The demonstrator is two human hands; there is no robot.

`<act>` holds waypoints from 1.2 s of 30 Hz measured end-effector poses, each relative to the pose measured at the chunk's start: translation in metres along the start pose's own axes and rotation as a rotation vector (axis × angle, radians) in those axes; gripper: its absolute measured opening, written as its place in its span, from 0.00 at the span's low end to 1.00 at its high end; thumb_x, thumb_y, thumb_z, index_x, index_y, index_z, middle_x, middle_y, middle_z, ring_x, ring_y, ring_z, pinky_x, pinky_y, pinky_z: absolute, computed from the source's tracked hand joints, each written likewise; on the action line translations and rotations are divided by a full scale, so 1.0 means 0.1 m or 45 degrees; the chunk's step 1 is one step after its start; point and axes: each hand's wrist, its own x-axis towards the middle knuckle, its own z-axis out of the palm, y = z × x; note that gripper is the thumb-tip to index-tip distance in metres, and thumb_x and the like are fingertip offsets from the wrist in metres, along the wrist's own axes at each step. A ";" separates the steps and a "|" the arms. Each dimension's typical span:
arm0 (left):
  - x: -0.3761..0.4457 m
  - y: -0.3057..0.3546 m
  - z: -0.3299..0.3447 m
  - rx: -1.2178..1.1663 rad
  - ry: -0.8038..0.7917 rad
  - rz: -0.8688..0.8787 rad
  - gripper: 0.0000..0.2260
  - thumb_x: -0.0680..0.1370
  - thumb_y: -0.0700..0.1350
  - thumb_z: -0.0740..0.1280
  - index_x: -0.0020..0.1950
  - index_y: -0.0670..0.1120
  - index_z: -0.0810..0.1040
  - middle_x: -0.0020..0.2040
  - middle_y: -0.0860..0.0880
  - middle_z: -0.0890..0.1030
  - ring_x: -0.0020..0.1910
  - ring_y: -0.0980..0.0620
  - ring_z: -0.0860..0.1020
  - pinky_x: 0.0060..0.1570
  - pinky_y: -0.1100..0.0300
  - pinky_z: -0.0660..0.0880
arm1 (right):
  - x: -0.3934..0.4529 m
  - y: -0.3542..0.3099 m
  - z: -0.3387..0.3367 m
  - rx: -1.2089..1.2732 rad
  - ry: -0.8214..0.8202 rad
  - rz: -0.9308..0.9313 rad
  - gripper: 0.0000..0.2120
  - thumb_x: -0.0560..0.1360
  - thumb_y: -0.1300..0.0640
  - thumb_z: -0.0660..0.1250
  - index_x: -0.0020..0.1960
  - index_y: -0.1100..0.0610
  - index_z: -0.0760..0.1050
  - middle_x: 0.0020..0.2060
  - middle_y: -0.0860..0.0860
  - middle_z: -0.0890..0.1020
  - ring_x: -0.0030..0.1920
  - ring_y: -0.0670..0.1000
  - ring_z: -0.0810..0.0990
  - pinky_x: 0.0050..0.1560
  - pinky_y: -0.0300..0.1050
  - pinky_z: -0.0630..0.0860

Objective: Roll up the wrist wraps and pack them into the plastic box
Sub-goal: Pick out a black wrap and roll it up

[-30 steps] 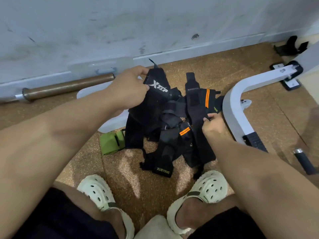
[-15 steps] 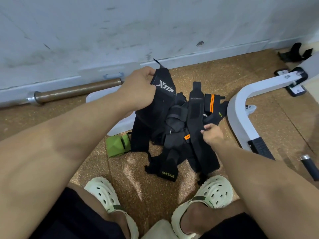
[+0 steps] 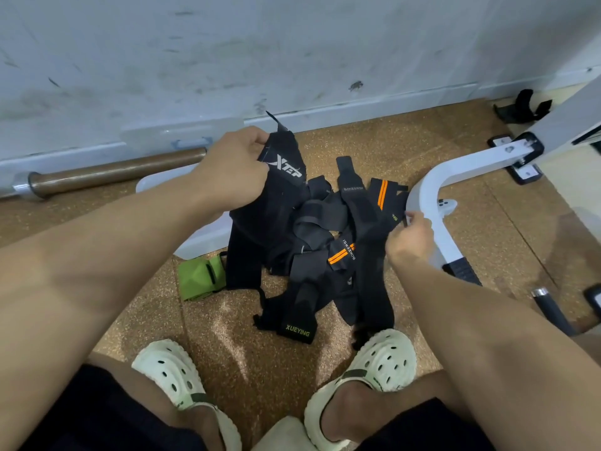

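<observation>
Left hand [image 3: 232, 170] grips the Xtep wrap [image 3: 283, 164] above the pile [image 3: 325, 252]; right hand [image 3: 411, 237] pinches an orange-striped wrap [image 3: 382, 198] at the pile's right edge. Everything's tangled, so pulling probably drags neighbours along. Box [image 3: 195, 236] sits left, half hidden.

Looks like a home or small gym corner, set against a scuffed pale-grey wall [image 3: 292, 43] across the top of the frame. Marked as such by the speckled brown cork-like floor [image 3: 374, 144], a bronze-sleeved steel barbell [image 3: 110, 174] lying at left along the skirting, and a white tubular bench frame [image 3: 435, 203] with black feet at right. Strewn at centre with a tangled heap of black lifting wrist wraps [image 3: 325, 236], some orange-striped.
</observation>
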 end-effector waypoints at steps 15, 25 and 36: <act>0.03 -0.12 -0.38 0.315 0.184 -0.057 0.19 0.79 0.35 0.60 0.62 0.55 0.77 0.53 0.47 0.85 0.52 0.45 0.81 0.48 0.54 0.79 | -0.75 -0.74 1.17 -0.253 -0.830 -0.502 0.28 0.82 0.55 0.66 0.80 0.50 0.63 0.76 0.51 0.66 0.75 0.56 0.67 0.71 0.56 0.70; 0.06 -0.21 -0.48 0.237 0.121 -0.031 0.18 0.80 0.36 0.60 0.60 0.57 0.78 0.52 0.52 0.86 0.50 0.50 0.83 0.53 0.51 0.81 | -0.39 -0.82 1.21 -0.872 -0.884 -0.674 0.30 0.82 0.56 0.64 0.82 0.52 0.59 0.84 0.49 0.45 0.83 0.57 0.46 0.79 0.57 0.56; 0.10 -0.04 -0.44 0.214 0.133 0.036 0.16 0.81 0.37 0.60 0.62 0.56 0.75 0.52 0.50 0.84 0.51 0.46 0.81 0.52 0.49 0.79 | -0.24 -1.50 0.51 0.860 -0.063 0.062 0.21 0.78 0.53 0.73 0.69 0.57 0.79 0.61 0.51 0.84 0.61 0.48 0.82 0.66 0.44 0.75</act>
